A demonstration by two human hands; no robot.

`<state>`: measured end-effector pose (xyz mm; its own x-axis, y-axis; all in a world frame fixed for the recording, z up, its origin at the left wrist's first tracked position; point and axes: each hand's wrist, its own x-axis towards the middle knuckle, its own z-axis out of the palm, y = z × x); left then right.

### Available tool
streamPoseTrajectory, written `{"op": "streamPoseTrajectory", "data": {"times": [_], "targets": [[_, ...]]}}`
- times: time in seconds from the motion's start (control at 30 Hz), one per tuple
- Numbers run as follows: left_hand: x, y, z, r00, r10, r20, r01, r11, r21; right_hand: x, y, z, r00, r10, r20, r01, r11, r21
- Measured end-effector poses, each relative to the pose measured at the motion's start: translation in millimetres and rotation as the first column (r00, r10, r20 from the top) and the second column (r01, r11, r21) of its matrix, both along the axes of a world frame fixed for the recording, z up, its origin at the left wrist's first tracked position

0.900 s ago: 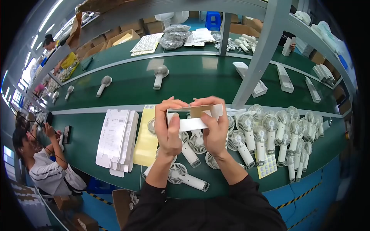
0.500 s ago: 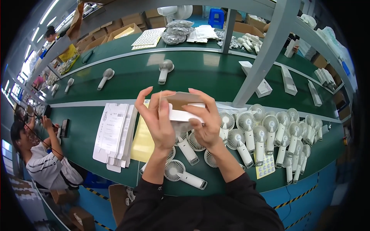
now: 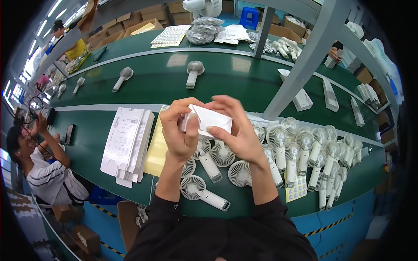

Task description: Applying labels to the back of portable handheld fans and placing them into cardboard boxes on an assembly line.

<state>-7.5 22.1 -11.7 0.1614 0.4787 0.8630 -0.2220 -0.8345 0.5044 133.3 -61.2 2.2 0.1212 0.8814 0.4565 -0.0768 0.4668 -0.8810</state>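
Nearest, black long sleeves (image 3: pixel 164 213) cover the forearms. Beyond them, on a dark green worktop (image 3: pixel 93 169), a white plastic handheld fan with a round ribbed grille (image 3: pixel 207 195) lies flat, its handle pointing right. Above the worktop, in front of the body, the left hand (image 3: pixel 178 141) and right hand (image 3: pixel 244 139) grip a small white cardboard box (image 3: pixel 215 119) between them. The left thumb and curled fingers clasp its left side; the right thumb lies on its creased white face, the right fingers, slightly blurred, bent around its far right side. To the left, a stack of flat white printed cartons (image 3: pixel 124 143) lies beside a glossy yellow sheet (image 3: pixel 157 145); to the right, a crowd of white handheld fans (image 3: pixel 305 140) partly covers a yellow sheet of round silver stickers (image 3: pixel 297 190). Farther left sits a person in a white shirt (image 3: pixel 52 178). Past a grey metal rail (image 3: pixel 113 107), more white fans (image 3: pixel 194 74) and long white boxes (image 3: pixel 331 95) lie spaced out. Farthest are a grey plastic-wrapped bundle (image 3: pixel 204 31) and a blue plastic stool (image 3: pixel 249 18)
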Motion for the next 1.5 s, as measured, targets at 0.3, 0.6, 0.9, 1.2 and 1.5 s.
{"op": "streamPoseTrajectory", "data": {"times": [0.3, 0.6, 0.9, 1.2, 1.5], "targets": [[-6, 3, 1, 0.998, -0.066, -0.004, 0.067, 0.996, 0.055, 4, -10, 15, 0.975, 0.001, 0.222, 0.031, 0.99, -0.141], [-54, 17, 17, 0.885, 0.338, -0.32, -0.347, 0.937, 0.033, 53, 17, -16, 0.55, -0.552, 0.627, 0.336, 0.833, 0.438], [-245, 123, -77, -0.034, 0.346, -0.938, -0.861, 0.466, 0.203, 84, 10, -73, 0.175, -0.322, 0.93, 0.624, 0.768, 0.148], [-231, 102, -18, 0.106, 0.591, -0.8, -0.923, 0.358, 0.142, 50, 18, -59, 0.444, -0.4, 0.802, 0.466, 0.867, 0.174], [-47, 13, 24, 0.922, 0.049, -0.384, -0.242, 0.847, -0.474, -3, 4, -12, 0.997, 0.067, 0.025, -0.057, 0.955, -0.29]]}}
